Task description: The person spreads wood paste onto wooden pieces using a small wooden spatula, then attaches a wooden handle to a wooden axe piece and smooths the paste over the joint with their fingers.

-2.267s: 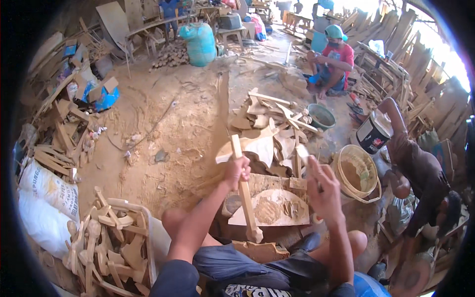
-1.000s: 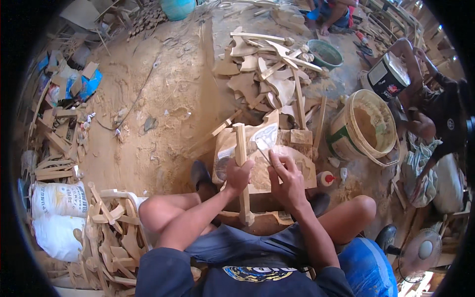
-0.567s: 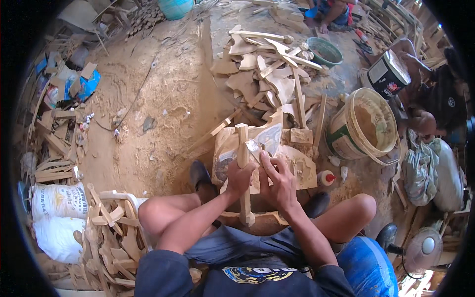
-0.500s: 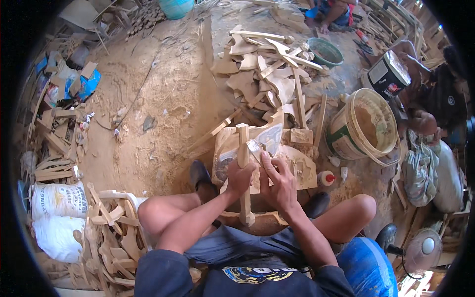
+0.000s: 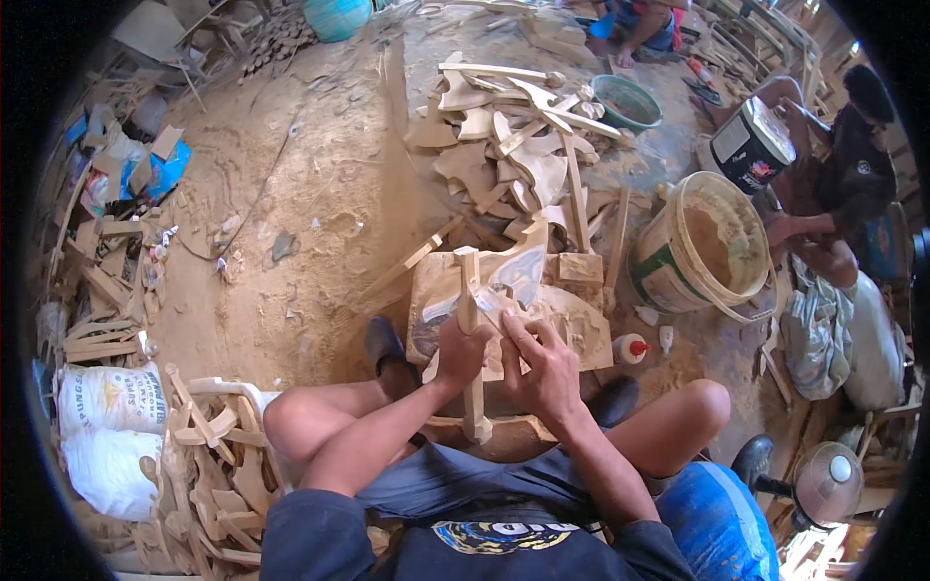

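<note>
Across my lap stands a long pale wooden stick point(image 5: 468, 281), its near end down by the edge of the work block. My left hand point(image 5: 459, 354) is closed around its middle. Beside it, my right hand point(image 5: 544, 366) has its thumb and fingers drawn together at a small pale, shiny flat piece point(image 5: 490, 306), held against the stick's right side. What that piece is made of, I cannot make out. Under both hands lies a wooden work block point(image 5: 591, 345) with a patterned grey-white sheet point(image 5: 523, 273) on it.
Beyond the block is a heap of cut wooden pieces point(image 5: 513, 145). To the right stand a large dusty bucket point(image 5: 668, 271) and a small red-capped bottle point(image 5: 630, 349). At lower left, a crate holds wooden parts point(image 5: 218, 465). Another person point(image 5: 843, 184) sits at far right.
The pale piece and my right fingertips have moved slightly down along the stick. The whole view has shifted a little, and the person at right has leaned into view.
</note>
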`<control>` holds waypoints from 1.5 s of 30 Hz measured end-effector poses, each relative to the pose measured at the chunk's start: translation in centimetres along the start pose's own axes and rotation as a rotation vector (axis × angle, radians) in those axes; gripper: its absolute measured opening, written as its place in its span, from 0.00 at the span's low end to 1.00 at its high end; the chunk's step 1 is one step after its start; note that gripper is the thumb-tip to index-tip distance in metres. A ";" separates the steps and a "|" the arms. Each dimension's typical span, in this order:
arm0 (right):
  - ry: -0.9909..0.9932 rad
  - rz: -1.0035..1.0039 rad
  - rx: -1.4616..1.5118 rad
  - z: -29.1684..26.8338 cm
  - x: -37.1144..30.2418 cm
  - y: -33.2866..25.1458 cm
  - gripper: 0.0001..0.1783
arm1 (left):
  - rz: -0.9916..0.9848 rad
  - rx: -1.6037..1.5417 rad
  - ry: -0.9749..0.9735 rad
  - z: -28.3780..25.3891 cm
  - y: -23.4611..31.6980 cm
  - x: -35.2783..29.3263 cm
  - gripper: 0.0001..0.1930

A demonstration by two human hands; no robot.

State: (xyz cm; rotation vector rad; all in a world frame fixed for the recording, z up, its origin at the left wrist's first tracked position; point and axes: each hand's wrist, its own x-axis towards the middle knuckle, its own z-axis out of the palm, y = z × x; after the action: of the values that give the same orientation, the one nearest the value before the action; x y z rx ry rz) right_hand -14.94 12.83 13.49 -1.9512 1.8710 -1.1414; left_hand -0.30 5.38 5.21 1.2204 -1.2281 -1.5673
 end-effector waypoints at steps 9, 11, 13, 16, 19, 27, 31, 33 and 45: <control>0.016 0.010 -0.017 -0.2 0.3 -0.1 0.26 | 0.098 0.000 0.046 1.7 1.1 -0.6 0.08; -0.014 0.012 -0.037 -0.6 0.0 -0.4 0.25 | 0.108 0.007 0.051 1.3 0.8 -0.4 0.09; -0.074 0.048 -0.035 -1.3 0.1 -0.7 0.24 | 0.122 0.013 0.051 1.2 0.7 -0.3 0.09; 0.003 0.093 0.026 -1.9 0.2 -0.5 0.25 | 0.028 -0.019 0.036 1.4 0.8 -0.4 0.08; 0.054 0.114 0.057 -2.0 1.4 -0.4 0.25 | -0.061 -0.049 0.018 1.2 0.2 -0.4 0.07; 0.075 0.075 0.070 0.0 1.2 -0.4 0.25 | 0.135 0.077 0.042 2.0 0.1 -0.6 0.07; 0.011 0.045 0.063 -0.4 0.5 -0.5 0.24 | 0.061 0.063 0.045 1.0 -0.1 -0.5 0.10; 0.038 0.049 0.079 -0.9 0.7 -0.6 0.24 | 0.058 0.070 0.034 0.8 -0.2 -0.5 0.10; 0.014 0.054 0.046 -2.9 1.3 -0.5 0.23 | 0.226 0.149 0.031 1.0 0.3 -0.5 0.11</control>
State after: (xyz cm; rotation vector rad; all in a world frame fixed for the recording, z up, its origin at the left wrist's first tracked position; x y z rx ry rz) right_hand -16.57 12.73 16.27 -1.8610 1.8754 -1.1749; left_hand -1.11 6.00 5.67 1.1491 -1.4304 -1.3074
